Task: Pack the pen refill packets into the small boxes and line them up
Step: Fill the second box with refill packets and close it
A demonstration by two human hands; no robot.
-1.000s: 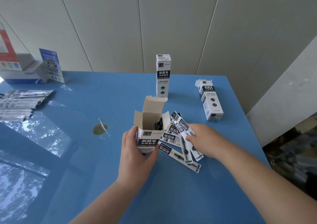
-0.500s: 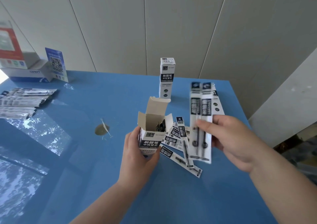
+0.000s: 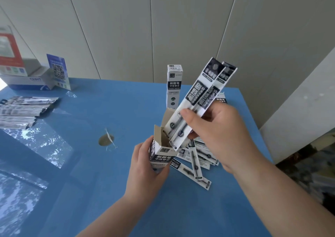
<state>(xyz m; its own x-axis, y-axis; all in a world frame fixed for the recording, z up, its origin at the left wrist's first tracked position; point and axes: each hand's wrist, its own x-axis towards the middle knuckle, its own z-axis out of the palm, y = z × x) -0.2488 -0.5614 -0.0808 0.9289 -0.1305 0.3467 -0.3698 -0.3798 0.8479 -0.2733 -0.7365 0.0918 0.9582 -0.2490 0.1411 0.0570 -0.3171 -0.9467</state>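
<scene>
Head view: we see the left hand (image 3: 145, 166) gripping the open box (image 3: 161, 155) upright just above the blue table (image 3: 90, 191), flaps raised. The right hand (image 3: 215, 133) pinches two refill packets (image 3: 197, 100), tilted, their lower ends at the box mouth. Loose packets (image 3: 197, 162) lie just beside the box. A closed box (image 3: 173, 87) stands upright behind; more packets (image 3: 23, 111) lie far left.
</scene>
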